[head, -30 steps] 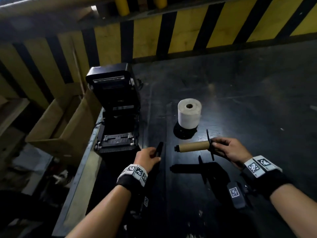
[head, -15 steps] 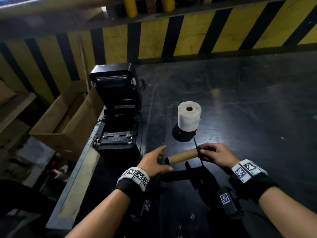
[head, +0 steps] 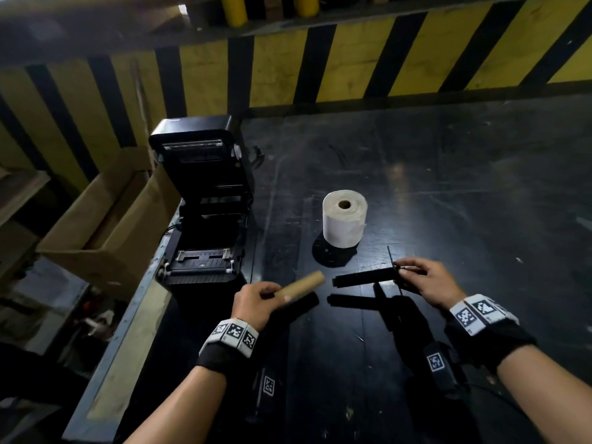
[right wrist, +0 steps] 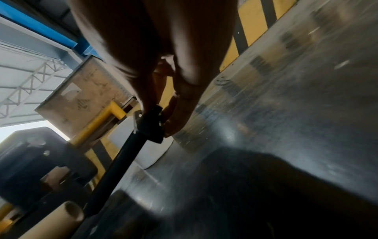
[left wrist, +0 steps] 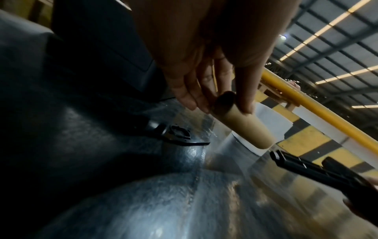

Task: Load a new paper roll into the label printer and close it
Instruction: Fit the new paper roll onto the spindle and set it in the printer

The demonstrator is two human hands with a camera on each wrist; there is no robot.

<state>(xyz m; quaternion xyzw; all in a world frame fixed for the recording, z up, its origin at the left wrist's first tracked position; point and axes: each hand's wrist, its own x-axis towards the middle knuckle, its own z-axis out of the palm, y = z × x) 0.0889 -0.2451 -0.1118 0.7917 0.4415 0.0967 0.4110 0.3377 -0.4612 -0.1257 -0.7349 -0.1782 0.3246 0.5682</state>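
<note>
The black label printer (head: 205, 219) stands at the table's left edge with its lid up and its roll bay bare. A new white paper roll (head: 344, 219) stands on end mid-table. My left hand (head: 256, 299) grips an empty brown cardboard core (head: 302, 283) (left wrist: 241, 122) (right wrist: 53, 221) by one end, just in front of the printer. My right hand (head: 423, 277) pinches the flanged end of a black spindle (head: 365, 277) (right wrist: 122, 161) (left wrist: 306, 168). The spindle's free tip points at the core, a small gap apart, and both are held above the table.
An open cardboard box (head: 105, 229) sits below the table's left edge, beside the printer. A yellow and black striped barrier (head: 352, 65) runs behind the dark table (head: 464, 187). A small black part (left wrist: 180, 134) lies on the table by the printer's base.
The cardboard core was on the spindle in my right hand. My left hand reached over, took hold of the core and slid it off to the left, so spindle and core are now apart.
</note>
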